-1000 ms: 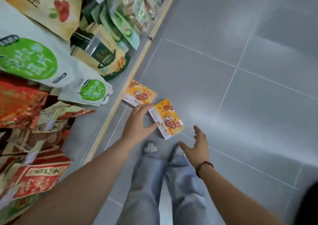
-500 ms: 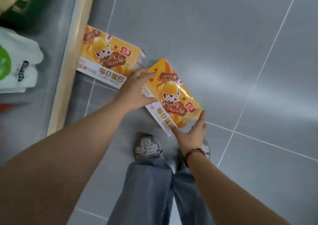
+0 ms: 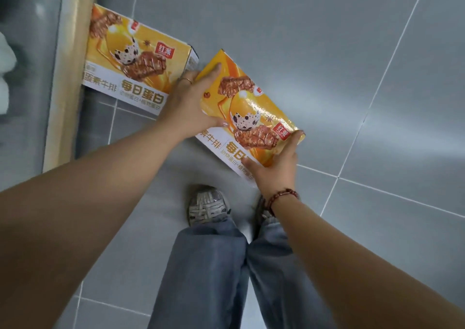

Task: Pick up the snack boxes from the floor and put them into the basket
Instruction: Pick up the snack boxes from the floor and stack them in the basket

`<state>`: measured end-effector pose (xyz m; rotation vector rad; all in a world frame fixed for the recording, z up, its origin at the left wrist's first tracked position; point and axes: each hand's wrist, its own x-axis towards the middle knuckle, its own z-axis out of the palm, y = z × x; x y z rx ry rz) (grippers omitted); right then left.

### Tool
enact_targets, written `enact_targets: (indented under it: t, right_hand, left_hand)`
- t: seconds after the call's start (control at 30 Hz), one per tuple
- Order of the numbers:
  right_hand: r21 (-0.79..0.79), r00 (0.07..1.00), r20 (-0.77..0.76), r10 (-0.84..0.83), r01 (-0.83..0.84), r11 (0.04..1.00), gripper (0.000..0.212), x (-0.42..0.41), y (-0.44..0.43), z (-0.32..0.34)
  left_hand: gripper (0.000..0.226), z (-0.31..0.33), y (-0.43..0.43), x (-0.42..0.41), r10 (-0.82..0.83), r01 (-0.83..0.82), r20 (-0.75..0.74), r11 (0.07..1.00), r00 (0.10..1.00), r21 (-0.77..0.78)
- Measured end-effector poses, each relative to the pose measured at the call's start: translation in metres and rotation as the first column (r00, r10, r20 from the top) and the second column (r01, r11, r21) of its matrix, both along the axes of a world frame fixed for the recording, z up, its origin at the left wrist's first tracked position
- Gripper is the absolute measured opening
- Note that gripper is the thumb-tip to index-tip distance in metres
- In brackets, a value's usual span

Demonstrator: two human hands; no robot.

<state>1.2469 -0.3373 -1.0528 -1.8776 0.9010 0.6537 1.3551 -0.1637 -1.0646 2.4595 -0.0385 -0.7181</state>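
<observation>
Two orange snack boxes printed with a speckled egg and brown bars are on the grey tile floor. The nearer snack box (image 3: 247, 109) lies at an angle in front of my feet. My left hand (image 3: 187, 104) grips its left edge, fingers over the top corner. My right hand (image 3: 275, 167) clasps its lower right corner, with the thumb on the white strip. The second snack box (image 3: 133, 59) lies flat to the left, against the shelf base. No basket is in view.
A pale wooden shelf base edge (image 3: 64, 77) runs down the left side, with a white package (image 3: 5, 59) on the shelf beyond. My shoes (image 3: 207, 205) and jeans (image 3: 214, 273) are just below the held box. Grey floor tiles (image 3: 352, 51) stretch to the right.
I have bent lower, so the boxes look much larger. My right hand has come from open air onto the nearer box's corner, and both hands now clasp it.
</observation>
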Motion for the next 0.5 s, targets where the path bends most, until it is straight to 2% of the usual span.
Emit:
enact_targets:
  t: [0.23,0.37,0.5]
  right_hand:
    - [-0.062,0.942,0.163,0.292,-0.286,0.956,0.129,0.056,-0.037,0.130]
    - [-0.145,0.851,0.268,0.452,-0.429,0.892,0.128,0.098,-0.039,0.246]
    - [-0.209,0.755,0.379,0.535,-0.493,0.845,0.127,0.135,-0.034,0.376]
  left_hand:
    - [0.108,0.145,0.001,0.005,0.192,-0.178,0.212,0.980,0.958,-0.083]
    - [0.113,0.262,0.012,0.017,0.261,-0.235,0.337,0.965,0.905,-0.117]
    - [0.115,0.389,0.026,0.026,0.311,-0.278,0.432,0.950,0.847,-0.140]
